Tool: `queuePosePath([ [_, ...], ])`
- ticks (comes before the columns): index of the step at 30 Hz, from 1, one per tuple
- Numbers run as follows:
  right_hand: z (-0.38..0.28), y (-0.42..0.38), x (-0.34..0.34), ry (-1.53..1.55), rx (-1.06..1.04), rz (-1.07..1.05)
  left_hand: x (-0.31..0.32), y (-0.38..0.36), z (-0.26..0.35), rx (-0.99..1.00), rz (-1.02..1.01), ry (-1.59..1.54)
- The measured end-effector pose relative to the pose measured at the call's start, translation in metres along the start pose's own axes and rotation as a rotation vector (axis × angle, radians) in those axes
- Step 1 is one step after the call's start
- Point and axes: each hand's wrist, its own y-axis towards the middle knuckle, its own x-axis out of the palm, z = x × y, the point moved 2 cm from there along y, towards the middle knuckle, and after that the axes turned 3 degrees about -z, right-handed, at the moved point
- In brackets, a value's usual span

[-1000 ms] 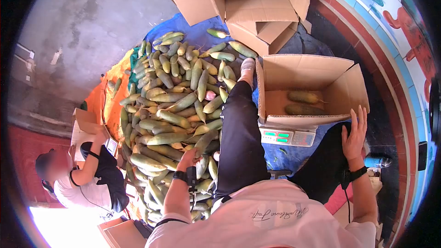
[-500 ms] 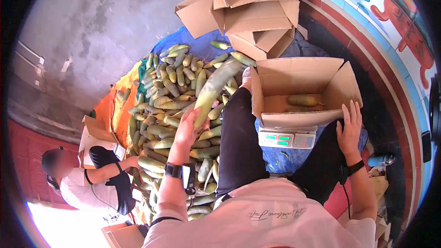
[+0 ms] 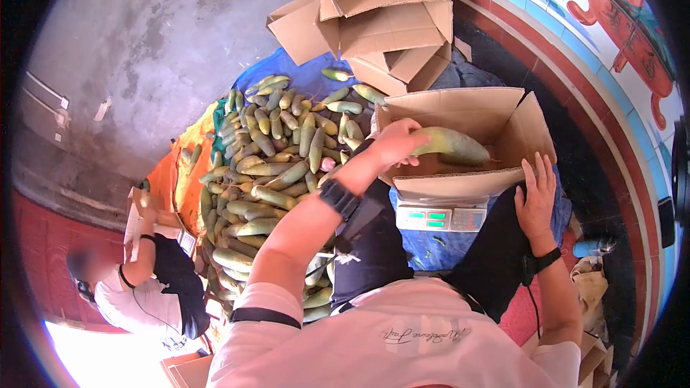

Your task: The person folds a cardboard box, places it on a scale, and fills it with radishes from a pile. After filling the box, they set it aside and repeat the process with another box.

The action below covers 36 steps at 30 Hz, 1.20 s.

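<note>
The left hand (image 3: 397,145) grips a cucumber (image 3: 454,145) over the open box (image 3: 460,185); the right hand (image 3: 535,197), fingers spread, probably steadies its flap.

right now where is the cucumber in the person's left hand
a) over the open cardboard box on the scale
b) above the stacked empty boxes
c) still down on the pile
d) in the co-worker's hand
a: the left hand grips one end of the cucumber, which hangs over the opening of the cardboard box sitting on the scale, while the right hand rests at the box's near edge.
</note>
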Motion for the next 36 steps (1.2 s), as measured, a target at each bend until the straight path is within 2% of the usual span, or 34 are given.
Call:
queuePosePath([
  [5,0.001,0.001,0.001,-0.006,-0.004,0.013,0.029,0.049,-0.017,-0.106,-0.034,-0.024],
  [11,0.001,0.001,0.001,0.020,-0.011,0.007,0.056,0.067,-0.032,-0.168,-0.115,-0.047],
  [13,0.000,0.003,0.001,0.031,-0.001,0.007,0.059,0.066,-0.037,-0.156,-0.150,-0.307],
  [17,-0.001,0.003,0.003,0.043,-0.010,0.016,0.056,0.058,-0.035,-0.054,-0.174,-0.299],
  [19,-0.001,0.003,0.003,0.026,0.005,0.013,0.046,0.047,-0.025,0.036,-0.231,-0.197],
  [21,-0.001,0.003,0.004,0.025,-0.003,-0.002,0.028,0.031,-0.021,0.061,-0.160,-0.144],
  [23,-0.001,0.002,0.004,0.026,-0.008,-0.022,0.001,0.014,-0.025,0.363,-0.109,-0.301],
  [25,-0.001,0.003,0.003,0.014,-0.004,-0.012,-0.032,-0.010,-0.033,0.427,0.024,-0.315],
  [27,-0.004,0.004,0.002,0.024,-0.035,-0.019,-0.063,-0.038,-0.038,0.267,0.273,-0.335],
  [31,-0.001,0.004,0.008,-0.008,-0.060,-0.004,-0.117,-0.076,-0.093,0.126,0.518,-0.361],
  [33,-0.003,0.005,0.008,-0.016,-0.036,0.004,-0.131,-0.092,-0.121,0.010,0.626,-0.357],
  [36,-0.003,0.007,0.009,-0.023,-0.031,-0.001,-0.151,-0.098,-0.186,-0.073,0.653,-0.386],
])
